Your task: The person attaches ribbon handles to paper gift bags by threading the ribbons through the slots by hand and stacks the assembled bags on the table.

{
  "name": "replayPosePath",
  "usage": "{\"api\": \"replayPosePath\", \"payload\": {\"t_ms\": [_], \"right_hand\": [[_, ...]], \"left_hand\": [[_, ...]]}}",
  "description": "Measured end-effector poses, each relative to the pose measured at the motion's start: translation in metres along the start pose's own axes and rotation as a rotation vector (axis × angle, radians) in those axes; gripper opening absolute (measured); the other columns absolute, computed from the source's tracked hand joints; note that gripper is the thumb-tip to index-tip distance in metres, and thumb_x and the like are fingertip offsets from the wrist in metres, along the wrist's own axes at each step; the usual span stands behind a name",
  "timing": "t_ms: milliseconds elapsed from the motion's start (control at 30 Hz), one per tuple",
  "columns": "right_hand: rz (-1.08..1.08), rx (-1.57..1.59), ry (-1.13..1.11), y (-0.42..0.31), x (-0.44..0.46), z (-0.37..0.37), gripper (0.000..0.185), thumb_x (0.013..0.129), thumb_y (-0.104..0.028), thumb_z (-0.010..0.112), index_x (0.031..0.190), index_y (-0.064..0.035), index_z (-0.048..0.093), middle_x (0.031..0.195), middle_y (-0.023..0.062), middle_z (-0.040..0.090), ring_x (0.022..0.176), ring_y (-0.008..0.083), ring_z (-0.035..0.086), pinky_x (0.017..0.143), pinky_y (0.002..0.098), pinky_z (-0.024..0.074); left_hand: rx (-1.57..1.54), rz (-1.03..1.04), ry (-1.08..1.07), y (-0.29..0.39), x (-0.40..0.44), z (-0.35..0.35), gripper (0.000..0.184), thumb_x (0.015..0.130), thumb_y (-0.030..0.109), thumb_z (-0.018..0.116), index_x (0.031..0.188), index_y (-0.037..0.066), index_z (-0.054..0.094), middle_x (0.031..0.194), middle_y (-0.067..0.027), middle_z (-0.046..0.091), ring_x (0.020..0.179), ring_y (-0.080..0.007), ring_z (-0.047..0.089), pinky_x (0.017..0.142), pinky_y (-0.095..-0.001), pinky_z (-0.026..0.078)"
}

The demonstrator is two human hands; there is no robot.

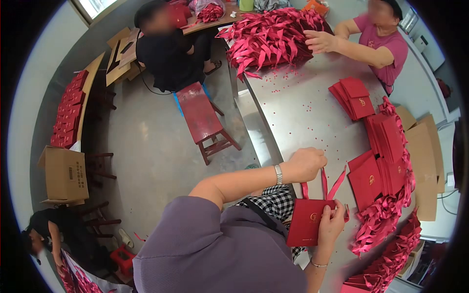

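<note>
Bag (302, 224), small and red with gold print, is at the near edge of the metal table (293, 105), beside the person's checked cloth (273, 201). Its right side is pinched in the right hand (332, 224), which wears a thin bracelet (318, 265), the thumb lying over the front. Farther off, the left hand (305, 165), with a silver watch (279, 174) at the wrist, is curled with its fingertips together at the upper end of a pink ribbon (324, 183) rising from the bag; the exact grip is partly hidden. Two more ribbon ends stand up at either side of that one. To the right, overlapping red bags (365, 178) lie in a row, with heaped ribbons (381, 222) along their near and right sides. Small red dots (290, 133) are scattered over the tabletop. At the far end sits a big pile of ribbons (273, 36), where a co-worker in a pink shirt (394, 49) reaches out a hand (320, 43) on the right. A red stool (197, 111) stands left of the table.
</note>
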State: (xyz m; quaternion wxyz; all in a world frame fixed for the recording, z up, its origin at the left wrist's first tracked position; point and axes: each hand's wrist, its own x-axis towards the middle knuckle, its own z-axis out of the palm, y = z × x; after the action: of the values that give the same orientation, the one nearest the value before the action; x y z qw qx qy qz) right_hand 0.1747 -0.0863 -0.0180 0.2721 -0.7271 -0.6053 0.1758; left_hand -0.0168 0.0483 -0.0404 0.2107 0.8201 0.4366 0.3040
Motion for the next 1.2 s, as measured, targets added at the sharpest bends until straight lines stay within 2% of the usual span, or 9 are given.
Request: {"api": "replayPosePath", "payload": {"t_ms": [667,733,767,833,1033,1200], "right_hand": [[-0.007,-0.08,0.05,-0.007,-0.002,0.005,0.034,0.089,-0.018,0.064,0.119,-0.0044,0.058,0.063,0.0078,0.056,0.056,0.0226,0.055,0.056,0.0373,0.0445],[-0.004,-0.08,0.053,-0.006,-0.002,0.005,0.034,0.089,-0.018,0.063,0.119,-0.0046,0.058,0.063,0.0077,0.056,0.056,0.0226,0.055,0.056,0.0372,0.0445],[-0.003,-0.075,0.051,-0.006,-0.002,0.005,0.034,0.089,-0.018,0.063,0.119,-0.0047,0.058,0.063,0.0076,0.056,0.056,0.0227,0.055,0.056,0.0372,0.0446],[-0.001,-0.071,0.049,-0.005,-0.002,0.005,0.034,0.089,-0.018,0.063,0.12,-0.0048,0.058,0.063,0.0076,0.056,0.056,0.0227,0.055,0.056,0.0372,0.0446],[0.001,-0.082,0.051,-0.007,-0.003,0.004,0.034,0.088,-0.019,0.063,0.119,-0.0049,0.058,0.064,0.008,0.057,0.057,0.0234,0.055,0.057,0.0376,0.0449],[0.044,-0.112,0.038,-0.007,-0.002,0.005,0.035,0.088,-0.02,0.063,0.119,-0.0045,0.058,0.069,0.0103,0.061,0.062,0.0251,0.06,0.06,0.0388,0.0471]], "left_hand": [[-0.027,0.025,0.061,-0.002,-0.004,0.0,0.01,0.082,0.011,0.058,0.087,0.009,0.067,0.084,-0.0076,0.061,0.083,-0.0278,0.061,0.068,-0.0395,0.051],[-0.064,0.039,0.103,-0.001,-0.003,0.0,0.012,0.073,0.005,0.056,0.08,0.006,0.066,0.08,-0.0104,0.059,0.081,-0.0299,0.06,0.069,-0.0402,0.051],[-0.064,0.039,0.101,-0.001,-0.003,0.0,0.012,0.073,0.005,0.056,0.08,0.006,0.066,0.08,-0.0104,0.059,0.081,-0.0299,0.06,0.069,-0.0402,0.051],[-0.02,0.016,0.048,-0.001,-0.004,-0.001,0.01,0.083,0.011,0.059,0.088,0.009,0.067,0.085,-0.0076,0.061,0.084,-0.0281,0.061,0.069,-0.0394,0.051],[-0.05,0.006,0.052,0.0,-0.004,-0.003,0.01,0.084,0.012,0.059,0.089,0.009,0.067,0.085,-0.0078,0.061,0.085,-0.0282,0.061,0.07,-0.0399,0.051],[0.0,0.01,0.031,-0.002,0.006,-0.002,0.013,0.079,0.01,0.058,0.088,0.01,0.067,0.085,-0.0082,0.062,0.083,-0.0296,0.062,0.067,-0.0416,0.051]]}}
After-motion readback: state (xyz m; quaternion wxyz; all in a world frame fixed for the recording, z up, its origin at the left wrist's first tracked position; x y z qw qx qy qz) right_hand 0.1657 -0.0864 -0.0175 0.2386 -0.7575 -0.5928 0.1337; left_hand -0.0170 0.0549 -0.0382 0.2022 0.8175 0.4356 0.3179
